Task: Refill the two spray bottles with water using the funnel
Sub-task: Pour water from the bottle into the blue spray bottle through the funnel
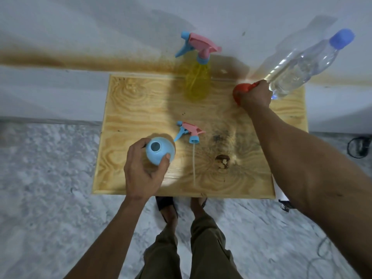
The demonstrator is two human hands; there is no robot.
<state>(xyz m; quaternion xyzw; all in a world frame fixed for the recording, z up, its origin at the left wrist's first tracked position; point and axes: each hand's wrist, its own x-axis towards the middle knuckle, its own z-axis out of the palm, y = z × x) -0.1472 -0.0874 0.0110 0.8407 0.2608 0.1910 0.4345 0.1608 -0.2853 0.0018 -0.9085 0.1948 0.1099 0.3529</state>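
Left hand [141, 168] curled round the blue spray bottle [160, 150] at about 8 o'clock on the wooden table [141, 101], fingers [138, 146] on its far side, thumb pressed against the near side. Bottle upright, neck open, no head on it. Just beside it, toward 3 o'clock, the removed pink-and-blue spray head [190, 132] lying flat, its dip tube [194, 164] stretched toward 6 o'clock.

Right hand [255, 95] at about 2 o'clock, closed over the orange funnel [240, 91], wide part of the funnel showing toward 9 o'clock of the hand; exact lie of the fingers hidden behind the back of the hand. Touching or just beside that hand, the clear water bottle [302, 65] with blue cap [342, 38], cap pointing to 1 o'clock.

At 12 o'clock, near the far edge, the yellow spray bottle [198, 81], upright, pink-and-blue head [198, 46] fitted.

Below the near edge, marbled floor [50, 168].
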